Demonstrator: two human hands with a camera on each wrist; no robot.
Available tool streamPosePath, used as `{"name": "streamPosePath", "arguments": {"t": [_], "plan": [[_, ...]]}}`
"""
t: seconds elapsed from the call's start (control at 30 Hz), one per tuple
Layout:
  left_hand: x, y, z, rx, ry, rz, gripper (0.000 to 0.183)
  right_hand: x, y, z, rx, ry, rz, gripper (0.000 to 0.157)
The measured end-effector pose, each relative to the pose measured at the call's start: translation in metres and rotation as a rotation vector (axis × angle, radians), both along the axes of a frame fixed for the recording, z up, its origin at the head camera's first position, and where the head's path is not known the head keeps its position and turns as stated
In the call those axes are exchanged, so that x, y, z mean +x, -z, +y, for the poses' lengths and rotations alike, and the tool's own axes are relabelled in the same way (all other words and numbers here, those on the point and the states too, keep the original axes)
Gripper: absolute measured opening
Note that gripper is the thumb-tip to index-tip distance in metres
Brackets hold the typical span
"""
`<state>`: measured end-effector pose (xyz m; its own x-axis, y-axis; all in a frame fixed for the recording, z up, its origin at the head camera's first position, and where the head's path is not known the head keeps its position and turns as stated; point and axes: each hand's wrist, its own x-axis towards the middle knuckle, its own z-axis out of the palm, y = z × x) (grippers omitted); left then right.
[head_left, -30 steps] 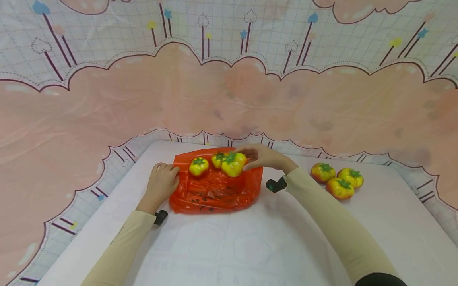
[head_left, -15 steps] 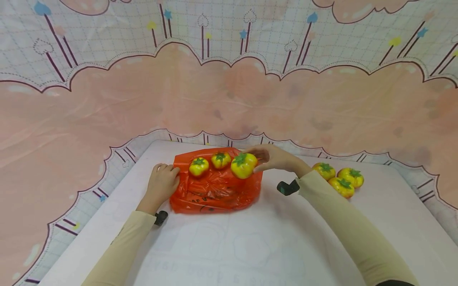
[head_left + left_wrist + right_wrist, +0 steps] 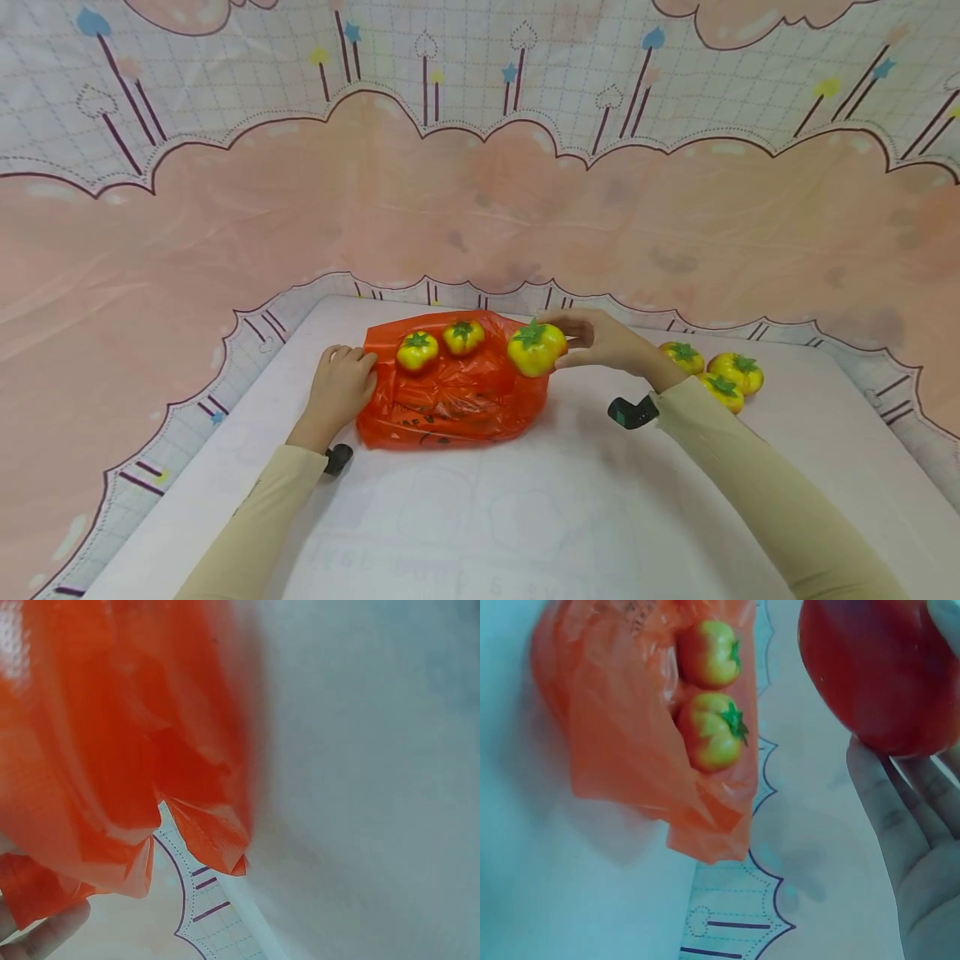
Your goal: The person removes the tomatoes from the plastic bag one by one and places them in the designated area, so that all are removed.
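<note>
My right hand (image 3: 611, 343) holds a yellow tomato (image 3: 537, 349) with a green calyx, raised over the right end of a red plastic bag (image 3: 457, 408). Its underside looks red in the right wrist view, where the fingers (image 3: 922, 802) reach round it. Two more tomatoes lie on the bag: one at the left (image 3: 417, 352) and another (image 3: 462, 337) just right of it. At the bag's left edge my left hand (image 3: 341, 387) grips the plastic. The left wrist view shows fingertips (image 3: 56, 930) at the crumpled red film (image 3: 112, 750); the rest of that hand is out of frame.
Three tomatoes (image 3: 731, 377) sit grouped on the right of the white table (image 3: 480, 517), partly covered by my right forearm. A printed pink-and-white cloth (image 3: 480, 208) hangs behind the table and along its sides.
My right hand has moved to the right with its tomato, away from the two on the bag, and one of those shows more fully. My left hand stays put.
</note>
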<state>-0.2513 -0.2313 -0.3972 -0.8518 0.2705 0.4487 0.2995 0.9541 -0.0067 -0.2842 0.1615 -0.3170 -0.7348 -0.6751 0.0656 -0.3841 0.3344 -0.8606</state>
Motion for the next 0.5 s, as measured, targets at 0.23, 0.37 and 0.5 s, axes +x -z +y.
{"name": "streamPosePath", "arguments": {"t": [0.23, 0.37, 0.5], "plan": [[0.000, 0.001, -0.001, 0.004, 0.003, 0.016, 0.009, 0.010, 0.006, 0.013, 0.018, 0.094, 0.061, 0.063], [0.001, 0.001, -0.001, 0.005, -0.001, 0.007, 0.010, 0.016, 0.010, 0.020, 0.029, 0.143, 0.066, 0.064], [0.000, 0.001, -0.001, 0.005, -0.001, 0.003, 0.011, 0.021, 0.013, 0.029, 0.024, 0.187, 0.062, 0.063]]}}
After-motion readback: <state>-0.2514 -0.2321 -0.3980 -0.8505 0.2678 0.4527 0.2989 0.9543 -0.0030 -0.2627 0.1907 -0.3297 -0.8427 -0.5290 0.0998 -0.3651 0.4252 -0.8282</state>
